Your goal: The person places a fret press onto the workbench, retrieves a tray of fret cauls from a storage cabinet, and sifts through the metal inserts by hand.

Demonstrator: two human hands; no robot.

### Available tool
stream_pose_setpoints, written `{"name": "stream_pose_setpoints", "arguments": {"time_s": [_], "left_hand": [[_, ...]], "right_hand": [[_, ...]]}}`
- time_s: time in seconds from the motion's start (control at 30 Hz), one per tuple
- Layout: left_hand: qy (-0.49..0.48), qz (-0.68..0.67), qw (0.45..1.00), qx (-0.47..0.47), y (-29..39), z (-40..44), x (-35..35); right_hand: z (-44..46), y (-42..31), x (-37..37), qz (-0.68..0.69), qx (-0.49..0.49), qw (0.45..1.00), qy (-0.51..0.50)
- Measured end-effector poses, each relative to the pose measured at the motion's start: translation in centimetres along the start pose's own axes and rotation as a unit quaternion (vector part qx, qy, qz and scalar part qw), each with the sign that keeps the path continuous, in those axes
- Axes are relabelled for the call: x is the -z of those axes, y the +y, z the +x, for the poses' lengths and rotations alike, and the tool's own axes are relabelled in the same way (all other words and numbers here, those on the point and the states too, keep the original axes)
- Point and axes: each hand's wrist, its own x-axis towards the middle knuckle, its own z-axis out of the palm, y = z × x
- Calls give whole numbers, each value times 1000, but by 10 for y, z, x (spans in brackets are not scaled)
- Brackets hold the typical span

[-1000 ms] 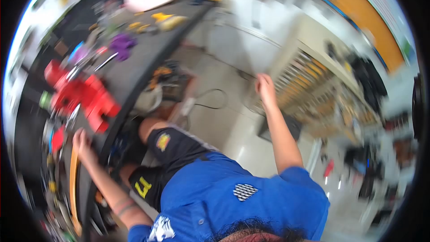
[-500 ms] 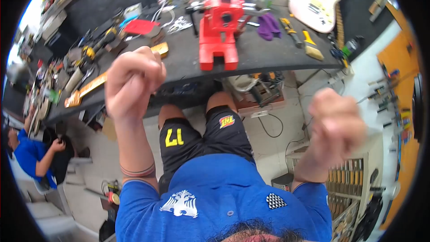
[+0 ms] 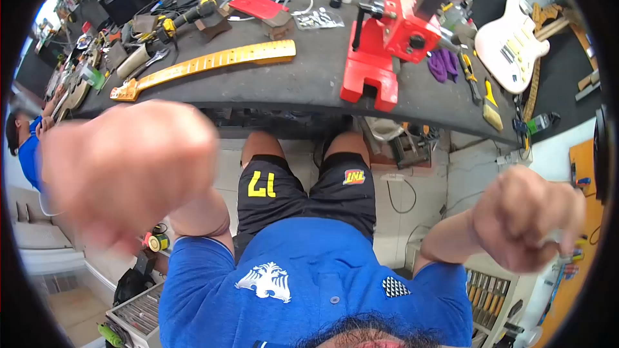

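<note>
- Lowered since the earlier frame, the left hand (image 3: 132,171) blurs, its grip unclear.
- Right hand (image 3: 529,219) curls closed.
- Guitar neck (image 3: 216,61) lies on the workbench (image 3: 309,84), near the red press (image 3: 405,31).

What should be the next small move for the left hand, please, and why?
Perhaps bring the left hand toward the guitar neck: the neck lies on the workbench beyond the raised hand, which seems curled and apart from it.

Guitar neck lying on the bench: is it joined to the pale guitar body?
No, the guitar neck lies apart from the pale guitar body, with the red tool standing between them.
</note>
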Motion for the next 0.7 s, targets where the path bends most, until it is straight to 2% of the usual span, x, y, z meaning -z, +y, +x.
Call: {"name": "stream_pose_setpoints", "arguments": {"time_s": [0.07,0.1,0.13,0.17,0.2,0.27,0.3,0.37,0.43,0.47,0.57,0.7], "left_hand": [[88,-8,995,51,-41,-26,13],[141,31,986,78,-70,-41,17],[204,64,962,171,-87,-52,23],[228,125,931,256,-110,-68,38],[218,146,919,295,-134,-81,55],[219,176,887,367,-174,-99,78],[229,182,868,401,-190,-102,84],[232,136,876,400,-222,-110,91],[267,35,869,416,-257,-128,98],[269,84,853,440,-264,-130,94],[302,29,865,400,-263,-141,97],[335,-32,865,373,-261,-144,98]], "right_hand": [[-11,24,34,-27,-91,995,6],[-16,44,54,-92,-100,991,9],[-19,61,80,-181,-114,977,-2],[-27,78,106,-193,-133,971,38],[-33,95,134,-229,-174,948,137],[-37,124,189,-284,-224,910,202],[-41,140,224,-355,-240,877,219],[-58,166,283,-493,-264,799,219],[-83,185,328,-620,-237,732,153],[-80,183,325,-601,-261,736,171],[-87,185,321,-580,-241,758,176],[-90,182,316,-566,-266,758,184]]}}
